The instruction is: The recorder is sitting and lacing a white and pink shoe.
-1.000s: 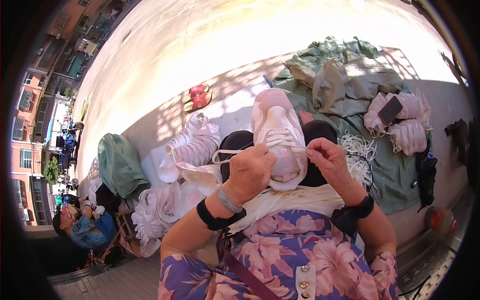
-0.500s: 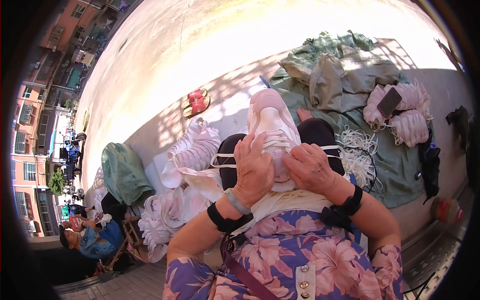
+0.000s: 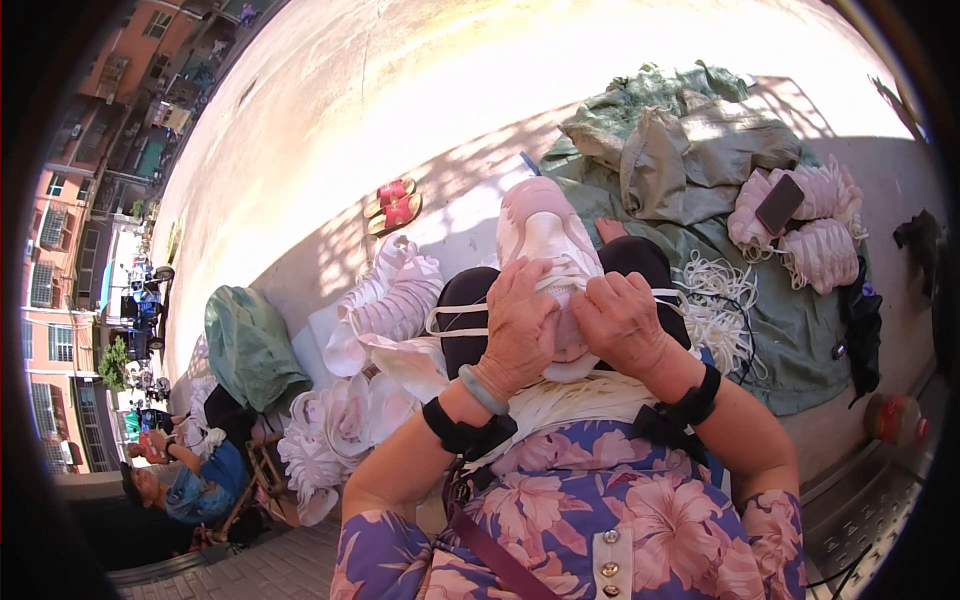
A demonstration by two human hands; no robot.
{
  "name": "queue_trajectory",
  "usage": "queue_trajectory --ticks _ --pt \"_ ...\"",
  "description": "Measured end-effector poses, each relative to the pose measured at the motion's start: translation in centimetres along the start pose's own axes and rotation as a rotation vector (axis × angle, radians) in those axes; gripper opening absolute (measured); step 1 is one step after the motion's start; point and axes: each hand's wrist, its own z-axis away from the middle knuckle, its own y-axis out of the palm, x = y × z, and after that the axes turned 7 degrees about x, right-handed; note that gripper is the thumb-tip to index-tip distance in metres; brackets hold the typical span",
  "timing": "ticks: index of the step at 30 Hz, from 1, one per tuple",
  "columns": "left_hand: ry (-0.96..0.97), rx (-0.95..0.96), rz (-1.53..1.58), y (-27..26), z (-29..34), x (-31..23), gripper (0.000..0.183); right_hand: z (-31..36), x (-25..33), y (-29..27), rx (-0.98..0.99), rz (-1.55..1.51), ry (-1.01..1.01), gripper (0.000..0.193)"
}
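Note:
A pale pink and white sneaker upper (image 3: pixel 541 215) rests between my knees, toe pointing away from me. White shoelaces (image 3: pixel 458 321) cross its eyelet area, and their loops stick out on both sides over my dark-clad knees. My left hand (image 3: pixel 518 335) is closed at the left eyelet edge, its fingers bent over the lace. Opposite it, on the right eyelet edge, my right hand (image 3: pixel 628 328) pinches the lace as well. The fingertips and the exact grip are partly hidden. Below my hands, a bundle of off-white laces (image 3: pixel 600 398) lies across my lap.
Stacked pink-white uppers (image 3: pixel 400 310) and a green sack (image 3: pixel 250 345) lie left. On the right are a tangled lace pile (image 3: pixel 715 300), a green tarp (image 3: pixel 795 345) and bundled uppers carrying a phone (image 3: pixel 779 205). Red sandals (image 3: pixel 395 210) lie ahead; another person (image 3: pixel 205 485) sits left.
My left hand has shifted slightly right and its fingers have drawn in. My right hand has moved a little up along the eyelet edge. The shoe upper stays almost in place.

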Motion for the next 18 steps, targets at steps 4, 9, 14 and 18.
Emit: queue_trajectory --ticks 4,9,14,18 --pt "0.007 0.053 -0.054 -0.5 -0.8 -0.3 0.013 0.2 -0.2 0.1 -0.018 -0.038 0.037 0.011" --pt "0.051 0.101 0.016 -1.2 -0.7 -0.3 0.015 0.4 -0.2 0.0 -0.008 -0.054 0.055 0.012" --pt "0.04 0.107 0.082 -1.2 -0.2 0.7 0.015 0.5 -0.1 0.3 -0.024 -0.075 0.064 0.012" --pt "0.049 0.042 -0.093 0.0 -0.4 0.4 0.012 0.2 0.1 0.5 -0.025 -0.079 0.085 0.011"
